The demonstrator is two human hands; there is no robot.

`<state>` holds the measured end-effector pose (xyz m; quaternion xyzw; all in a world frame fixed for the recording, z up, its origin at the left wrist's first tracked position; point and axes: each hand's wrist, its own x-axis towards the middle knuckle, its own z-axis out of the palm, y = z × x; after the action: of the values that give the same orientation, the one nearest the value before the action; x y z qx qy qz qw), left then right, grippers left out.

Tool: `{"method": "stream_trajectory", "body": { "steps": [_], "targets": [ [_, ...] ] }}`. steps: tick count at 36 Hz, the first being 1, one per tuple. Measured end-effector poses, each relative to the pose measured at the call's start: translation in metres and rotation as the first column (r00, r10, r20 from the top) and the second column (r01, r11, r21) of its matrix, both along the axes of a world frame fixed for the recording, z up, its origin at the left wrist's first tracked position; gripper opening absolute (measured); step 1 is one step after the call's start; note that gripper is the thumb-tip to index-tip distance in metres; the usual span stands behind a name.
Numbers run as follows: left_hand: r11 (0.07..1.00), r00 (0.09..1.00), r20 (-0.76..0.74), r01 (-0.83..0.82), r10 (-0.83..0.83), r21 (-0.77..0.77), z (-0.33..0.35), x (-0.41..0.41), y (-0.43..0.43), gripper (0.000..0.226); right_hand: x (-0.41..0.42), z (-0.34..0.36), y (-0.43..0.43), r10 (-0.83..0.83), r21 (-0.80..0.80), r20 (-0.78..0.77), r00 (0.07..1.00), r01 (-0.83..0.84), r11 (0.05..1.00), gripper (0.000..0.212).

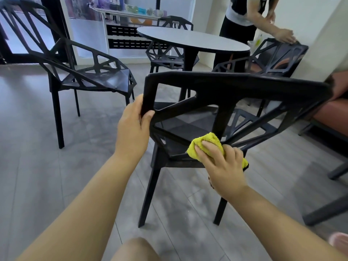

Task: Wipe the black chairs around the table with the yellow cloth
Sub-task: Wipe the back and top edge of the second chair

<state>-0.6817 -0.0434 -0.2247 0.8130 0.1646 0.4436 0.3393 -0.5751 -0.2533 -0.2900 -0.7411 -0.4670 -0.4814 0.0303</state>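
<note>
A black chair (231, 85) with an open geometric back stands right in front of me, its back toward me. My left hand (134, 125) grips the back's upper left corner, thumb wrapped around the frame. My right hand (220, 162) holds a bunched yellow cloth (205, 143) and presses it against the lower struts of the backrest where they meet the seat. A second black chair (90, 72) stands to the left. A third (169, 53) is behind the round table (197, 40). A fourth (276, 59) is at the right.
Another person (243, 14) stands at the back right with a hand on the fourth chair's back. A white wall corner (320, 44) and an orange seat (331, 112) close in on the right. A shelf with coloured items lines the back wall. Grey plank floor surrounds the chairs.
</note>
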Motion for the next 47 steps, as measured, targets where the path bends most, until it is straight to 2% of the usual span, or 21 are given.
{"method": "stream_trajectory", "body": {
  "steps": [3, 5, 7, 9, 12, 15, 18, 21, 24, 25, 29, 35, 37, 41, 43, 47],
  "targets": [
    [0.999, 0.999, -0.009, -0.046, 0.046, -0.006, -0.003, 0.001, -0.010, 0.051, -0.002, 0.008, -0.007, 0.059, 0.175, -0.005, 0.998, -0.057, 0.983, 0.045],
    [0.995, 0.995, 0.010, -0.102, 0.102, -0.007, -0.003, 0.000, -0.021, 0.066, -0.003, 0.022, -0.012, 0.086, 0.230, -0.017, 0.996, -0.080, 0.970, 0.043],
    [0.980, 0.981, 0.063, -0.190, 0.186, 0.062, -0.001, 0.002, -0.033, 0.076, -0.006, 0.043, -0.016, 0.115, 0.298, -0.022, 0.993, -0.103, 0.949, 0.035],
    [0.968, 0.971, 0.150, -0.209, 0.189, 0.137, 0.004, 0.004, -0.042, 0.078, -0.007, 0.067, -0.016, 0.141, 0.379, -0.014, 0.990, -0.125, 0.917, 0.032],
    [0.982, 0.979, 0.198, -0.091, 0.058, 0.166, 0.013, 0.012, -0.053, 0.067, -0.007, 0.098, -0.011, 0.177, 0.446, 0.008, 0.984, -0.162, 0.880, 0.040],
    [0.999, 0.980, 0.199, 0.013, -0.022, 0.047, 0.021, 0.016, -0.061, 0.047, -0.004, 0.110, -0.004, 0.210, 0.410, 0.015, 0.978, -0.197, 0.890, 0.047],
    [0.993, 0.985, 0.159, -0.076, 0.061, 0.091, 0.024, 0.016, -0.062, 0.027, 0.002, 0.096, 0.002, 0.238, 0.324, 0.024, 0.971, -0.233, 0.917, 0.038],
    [0.976, 0.983, 0.153, -0.124, 0.098, 0.176, 0.026, 0.016, -0.059, 0.024, 0.008, 0.070, 0.005, 0.213, 0.258, -0.175, 0.961, -0.164, 0.952, 0.031],
    [0.966, 0.982, 0.158, -0.133, 0.099, 0.223, 0.027, 0.015, -0.057, 0.024, 0.015, 0.037, 0.005, 0.184, 0.169, -0.070, 0.981, -0.170, 0.971, 0.069],
    [0.965, 0.983, 0.160, -0.130, 0.095, 0.226, 0.027, 0.015, -0.056, 0.024, 0.017, 0.027, 0.004, 0.166, 0.145, -0.083, 0.983, -0.153, 0.978, 0.075],
    [0.965, 0.981, 0.171, -0.130, 0.092, 0.228, 0.025, 0.016, -0.056, 0.024, 0.025, -0.008, -0.003, 0.054, 0.052, -0.169, 0.984, -0.046, 0.998, 0.092],
    [0.967, 0.974, 0.207, -0.134, 0.089, 0.217, 0.022, 0.018, -0.057, 0.024, 0.027, -0.024, -0.011, 0.012, -0.001, -0.211, 0.977, -0.012, 1.000, 0.097],
    [0.969, 0.971, 0.225, -0.129, 0.080, 0.211, 0.022, 0.018, -0.059, 0.022, 0.028, -0.021, -0.013, 0.056, 0.057, -0.185, 0.981, -0.046, 0.997, 0.089],
    [0.971, 0.972, 0.224, -0.118, 0.071, 0.208, 0.023, 0.017, -0.063, 0.015, 0.025, 0.003, -0.025, 0.124, 0.223, -0.132, 0.984, -0.092, 0.971, 0.054],
    [0.972, 0.975, 0.212, -0.118, 0.074, 0.202, 0.024, 0.016, -0.065, 0.014, 0.021, 0.026, -0.032, 0.137, 0.305, -0.120, 0.983, -0.095, 0.948, 0.044],
    [0.970, 0.980, 0.182, -0.122, 0.083, 0.211, 0.028, 0.014, -0.071, 0.011, 0.011, 0.078, -0.037, 0.209, 0.426, 0.020, 0.978, -0.198, 0.883, 0.036]
  ]
}}
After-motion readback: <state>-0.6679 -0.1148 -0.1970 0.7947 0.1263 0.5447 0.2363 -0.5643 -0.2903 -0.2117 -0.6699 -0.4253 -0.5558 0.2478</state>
